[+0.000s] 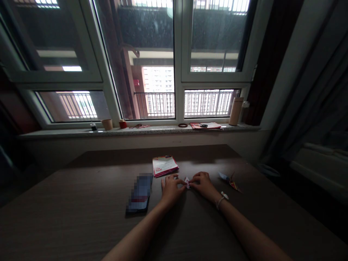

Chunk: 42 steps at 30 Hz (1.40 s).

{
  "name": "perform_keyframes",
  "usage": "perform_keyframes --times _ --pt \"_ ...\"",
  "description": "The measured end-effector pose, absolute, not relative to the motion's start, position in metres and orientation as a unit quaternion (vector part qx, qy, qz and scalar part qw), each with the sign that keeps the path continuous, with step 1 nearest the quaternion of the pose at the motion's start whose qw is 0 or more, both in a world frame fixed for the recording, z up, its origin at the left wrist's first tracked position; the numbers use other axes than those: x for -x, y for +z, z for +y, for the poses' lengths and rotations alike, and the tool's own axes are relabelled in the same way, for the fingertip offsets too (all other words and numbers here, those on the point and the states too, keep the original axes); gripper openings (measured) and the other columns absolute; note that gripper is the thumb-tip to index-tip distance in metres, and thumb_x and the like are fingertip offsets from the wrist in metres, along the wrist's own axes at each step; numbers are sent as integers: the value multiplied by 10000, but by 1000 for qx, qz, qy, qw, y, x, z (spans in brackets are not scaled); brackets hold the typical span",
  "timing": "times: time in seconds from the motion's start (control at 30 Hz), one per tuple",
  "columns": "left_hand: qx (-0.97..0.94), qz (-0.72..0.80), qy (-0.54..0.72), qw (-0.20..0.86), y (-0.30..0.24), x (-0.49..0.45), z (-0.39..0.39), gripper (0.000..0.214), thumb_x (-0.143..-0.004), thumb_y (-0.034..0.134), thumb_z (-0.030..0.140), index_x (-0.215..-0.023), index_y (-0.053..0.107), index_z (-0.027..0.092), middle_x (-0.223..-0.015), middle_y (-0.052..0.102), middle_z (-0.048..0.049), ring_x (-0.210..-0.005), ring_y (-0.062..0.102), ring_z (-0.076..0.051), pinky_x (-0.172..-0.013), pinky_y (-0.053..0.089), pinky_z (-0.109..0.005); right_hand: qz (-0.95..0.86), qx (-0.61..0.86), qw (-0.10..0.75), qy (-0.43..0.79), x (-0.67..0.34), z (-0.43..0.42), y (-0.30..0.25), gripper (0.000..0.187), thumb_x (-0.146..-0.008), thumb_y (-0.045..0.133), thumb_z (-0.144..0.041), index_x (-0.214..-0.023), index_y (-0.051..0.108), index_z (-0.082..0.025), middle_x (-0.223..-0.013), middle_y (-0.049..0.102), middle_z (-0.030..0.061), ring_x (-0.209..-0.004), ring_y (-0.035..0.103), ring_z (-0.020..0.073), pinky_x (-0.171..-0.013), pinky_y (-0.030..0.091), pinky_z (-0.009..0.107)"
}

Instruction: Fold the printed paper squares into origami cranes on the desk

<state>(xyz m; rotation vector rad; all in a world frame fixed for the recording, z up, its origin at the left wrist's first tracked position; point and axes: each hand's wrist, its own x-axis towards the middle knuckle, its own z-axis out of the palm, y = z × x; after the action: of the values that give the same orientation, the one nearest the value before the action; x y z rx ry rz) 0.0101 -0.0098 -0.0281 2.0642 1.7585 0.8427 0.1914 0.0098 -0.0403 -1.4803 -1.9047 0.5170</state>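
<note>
Nearest us, the broad dark table [67, 221] fills the foreground, and over it reach the left hand [171, 188] and the right hand [204, 183], each pinching with thumb and fingertips! Left of them lies the dark phone [140, 193]; just beyond the left hand, the white-topped paper stack [164, 165]. Out to the right, a colourful pointed scrap [230, 180]. And tiniest, clamped between both hands: the little white-and-pink piece [187, 182], right of the stack's near edge.
</note>
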Motion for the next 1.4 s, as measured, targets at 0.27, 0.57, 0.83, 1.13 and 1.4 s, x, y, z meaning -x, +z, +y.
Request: perform_keyframes --times 0.27,0.57,0.83,1.13,1.4 --pt "-727 603 289 157 -28 -9 -9 84 -750 720 373 -813 768 346 -1276 591 -36 -1220 459 -315 -1082 124 -632 -734 564 322 198 -191 9 -39 176 -710 726 -377 -821 778 -250 -1010 618 72 -1113 467 271 -983 353 348" --pt "-731 595 291 164 -24 -7 -10 165 -728 735 389 -884 768 435 -1309 607 -10 -1233 427 -366 -1076 106 -670 -729 564 326 213 -191 10 -37 184 -693 755 -341 -873 789 -315 -1072 610 56 -1141 434 274 -1022 342 361" --pt "-732 625 228 144 -19 -7 -11 236 -752 684 508 -976 738 460 -1435 499 6 -1307 363 -367 -1066 93 -712 -719 596 284 219 -192 12 -39 276 -723 734 -382 -989 765 -315 -1246 542 54 -1238 374 282 -1083 290 366" --pt "-742 635 181 116 -19 -7 -14 332 -801 608 542 -1124 665 491 -1496 418 15 -1348 330 -370 -1077 106 -714 -725 593 278 212 -192 9 -36 308 -739 723 -399 -1037 745 -325 -1267 515 72 -1256 357 287 -1079 278 379" --pt "-750 629 165 122 -26 -4 -7 400 -805 563 588 -1196 607 514 -1578 272 10 -1439 142 -417 -1036 26 -768 -723 592 287 210 -192 9 -36 294 -727 737 -373 -1014 747 -311 -1239 522 81 -1242 372 281 -1077 285 371"
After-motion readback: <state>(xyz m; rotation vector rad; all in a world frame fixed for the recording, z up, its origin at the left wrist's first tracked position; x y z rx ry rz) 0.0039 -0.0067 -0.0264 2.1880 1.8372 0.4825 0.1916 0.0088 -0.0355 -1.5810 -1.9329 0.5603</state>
